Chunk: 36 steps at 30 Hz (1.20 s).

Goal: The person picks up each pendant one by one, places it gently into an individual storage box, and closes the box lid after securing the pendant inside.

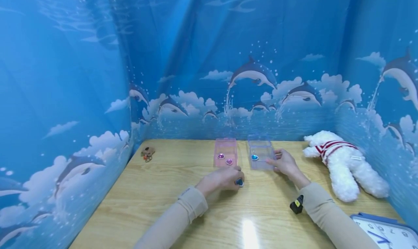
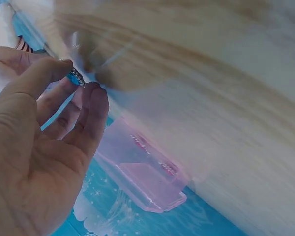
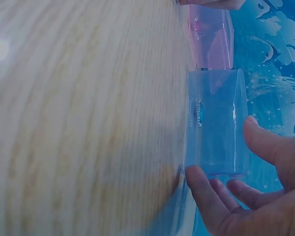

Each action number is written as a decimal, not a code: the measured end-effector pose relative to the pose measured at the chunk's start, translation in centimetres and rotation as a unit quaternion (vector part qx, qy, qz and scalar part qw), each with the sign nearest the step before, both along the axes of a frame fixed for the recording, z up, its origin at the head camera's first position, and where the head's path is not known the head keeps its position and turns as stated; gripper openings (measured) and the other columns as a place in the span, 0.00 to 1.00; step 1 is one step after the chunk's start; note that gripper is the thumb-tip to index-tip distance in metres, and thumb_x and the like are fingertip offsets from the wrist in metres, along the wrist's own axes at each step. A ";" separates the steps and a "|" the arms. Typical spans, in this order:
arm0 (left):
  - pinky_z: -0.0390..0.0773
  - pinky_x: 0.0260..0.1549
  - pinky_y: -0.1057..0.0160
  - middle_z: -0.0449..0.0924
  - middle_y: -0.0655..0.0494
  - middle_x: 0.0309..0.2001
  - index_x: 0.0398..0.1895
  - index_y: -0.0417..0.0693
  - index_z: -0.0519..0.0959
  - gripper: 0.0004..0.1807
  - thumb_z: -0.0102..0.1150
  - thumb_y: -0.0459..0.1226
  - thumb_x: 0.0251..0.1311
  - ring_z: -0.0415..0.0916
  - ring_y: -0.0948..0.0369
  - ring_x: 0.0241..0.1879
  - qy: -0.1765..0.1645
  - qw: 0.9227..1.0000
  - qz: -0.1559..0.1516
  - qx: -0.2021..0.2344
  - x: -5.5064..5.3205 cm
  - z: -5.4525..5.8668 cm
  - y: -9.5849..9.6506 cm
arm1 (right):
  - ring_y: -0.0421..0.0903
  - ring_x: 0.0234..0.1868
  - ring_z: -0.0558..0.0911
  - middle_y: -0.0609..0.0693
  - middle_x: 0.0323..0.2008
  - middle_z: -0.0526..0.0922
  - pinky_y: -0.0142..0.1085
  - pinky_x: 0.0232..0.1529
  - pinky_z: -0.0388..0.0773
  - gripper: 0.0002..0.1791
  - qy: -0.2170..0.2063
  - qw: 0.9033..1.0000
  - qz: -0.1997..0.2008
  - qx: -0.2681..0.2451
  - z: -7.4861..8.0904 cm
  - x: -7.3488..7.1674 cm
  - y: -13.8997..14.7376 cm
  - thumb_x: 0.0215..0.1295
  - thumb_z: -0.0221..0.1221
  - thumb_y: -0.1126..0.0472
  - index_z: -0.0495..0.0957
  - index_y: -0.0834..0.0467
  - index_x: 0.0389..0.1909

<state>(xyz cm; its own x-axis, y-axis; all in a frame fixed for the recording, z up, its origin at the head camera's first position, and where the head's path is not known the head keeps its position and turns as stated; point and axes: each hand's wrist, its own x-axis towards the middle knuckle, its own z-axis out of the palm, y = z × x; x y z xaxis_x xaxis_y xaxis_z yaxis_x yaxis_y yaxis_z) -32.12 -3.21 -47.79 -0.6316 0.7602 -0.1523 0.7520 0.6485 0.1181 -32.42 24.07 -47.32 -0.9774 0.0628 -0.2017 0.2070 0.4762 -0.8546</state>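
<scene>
So the table (image 1: pixel 124 198) is light wood, or at least wood-look, with streaky grain and a bright patch of glare (image 1: pixel 249 236) toward the near side. Near the back edge there's a see-through pink box (image 1: pixel 225 150) and, just to its right, a see-through bluish box (image 1: pixel 262 164), with a narrow strip of wood between them. Way off in the back left corner is a little brown trinket (image 1: pixel 148 153), too small for me to say what exactly, maybe a keychain. Over on the right a white plush toy (image 1: pixel 346 162) with red stripes is sprawled out, and nearer the front, a blue-framed clock (image 1: pixel 385 231) is partly cut off.
</scene>
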 end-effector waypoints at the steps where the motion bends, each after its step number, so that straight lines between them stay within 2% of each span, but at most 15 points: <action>1: 0.80 0.39 0.77 0.80 0.58 0.49 0.55 0.55 0.85 0.17 0.72 0.40 0.62 0.77 0.70 0.39 -0.005 1.000 0.004 0.003 0.0 0.1 0.1 | 0.61 0.59 0.81 0.73 0.69 0.69 0.42 0.47 0.89 0.40 0.003 1.000 0.001 0.005 0.0 0.0 0.0 0.76 0.63 0.55 0.57 0.68 0.77; 7: 0.81 0.42 0.78 0.80 0.55 0.51 0.60 0.50 0.83 0.20 0.70 0.38 0.64 0.79 0.68 0.41 -0.029 0.999 -0.001 0.033 -0.1 0.9 0.8 | 0.58 0.54 0.83 0.73 0.66 0.72 0.40 0.43 0.89 0.40 0.012 1.000 0.005 0.025 -0.4 -0.2 0.1 0.76 0.63 0.54 0.58 0.69 0.78; 13: 0.83 0.48 0.74 0.82 0.52 0.54 0.61 0.47 0.83 0.21 0.70 0.39 0.67 0.82 0.64 0.47 -0.025 0.998 -0.006 0.056 -0.5 1.9 1.7 | 0.54 0.50 0.84 0.74 0.66 0.73 0.37 0.38 0.87 0.42 0.017 0.999 0.008 0.028 -0.7 -0.2 0.2 0.75 0.64 0.51 0.58 0.70 0.78; 18: 0.83 0.47 0.73 0.84 0.53 0.54 0.57 0.48 0.85 0.16 0.69 0.39 0.68 0.82 0.63 0.47 -0.018 0.997 -0.008 0.081 -1.2 3.0 2.3 | 0.56 0.53 0.83 0.73 0.67 0.72 0.37 0.39 0.88 0.42 0.010 0.999 0.011 0.031 -0.4 0.0 0.2 0.76 0.62 0.50 0.57 0.69 0.79; 22: 0.84 0.45 0.73 0.85 0.53 0.54 0.58 0.47 0.85 0.17 0.68 0.36 0.67 0.83 0.63 0.47 -0.016 0.995 0.002 0.101 -1.7 3.7 2.8 | 0.58 0.56 0.83 0.74 0.69 0.71 0.39 0.41 0.88 0.42 0.007 1.000 0.011 0.021 -0.2 0.3 0.1 0.76 0.62 0.50 0.56 0.69 0.79; 27: 0.85 0.47 0.72 0.83 0.51 0.62 0.65 0.46 0.81 0.23 0.68 0.35 0.66 0.85 0.60 0.51 -0.022 0.992 0.006 0.121 -2.3 4.1 3.4 | 0.59 0.57 0.82 0.74 0.70 0.69 0.39 0.42 0.89 0.42 0.008 1.000 0.013 0.010 -0.1 0.5 0.2 0.77 0.61 0.51 0.56 0.69 0.79; 32: 0.85 0.58 0.65 0.82 0.49 0.65 0.65 0.45 0.80 0.23 0.69 0.35 0.67 0.82 0.55 0.60 0.002 0.991 -0.008 0.131 -2.9 4.4 3.9 | 0.60 0.60 0.81 0.74 0.71 0.68 0.39 0.43 0.90 0.40 0.011 1.000 0.012 0.001 -0.1 0.5 0.4 0.77 0.62 0.53 0.58 0.69 0.79; 36: 0.86 0.52 0.66 0.82 0.48 0.62 0.63 0.44 0.81 0.21 0.67 0.35 0.69 0.83 0.55 0.55 0.000 0.989 0.004 0.145 -3.4 4.4 4.3 | 0.57 0.57 0.81 0.74 0.70 0.69 0.39 0.43 0.91 0.39 0.017 1.000 0.007 -0.008 -0.1 0.6 0.4 0.76 0.63 0.55 0.60 0.70 0.78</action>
<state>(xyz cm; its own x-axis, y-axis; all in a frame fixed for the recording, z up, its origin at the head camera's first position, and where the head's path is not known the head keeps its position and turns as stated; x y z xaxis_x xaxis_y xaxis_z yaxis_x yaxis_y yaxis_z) -35.54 1.13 -43.38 -0.6385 0.7663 0.0713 0.7465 0.5942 0.2996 -31.79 24.49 -47.47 -0.9845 0.0460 -0.1692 0.1711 0.4648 -0.8687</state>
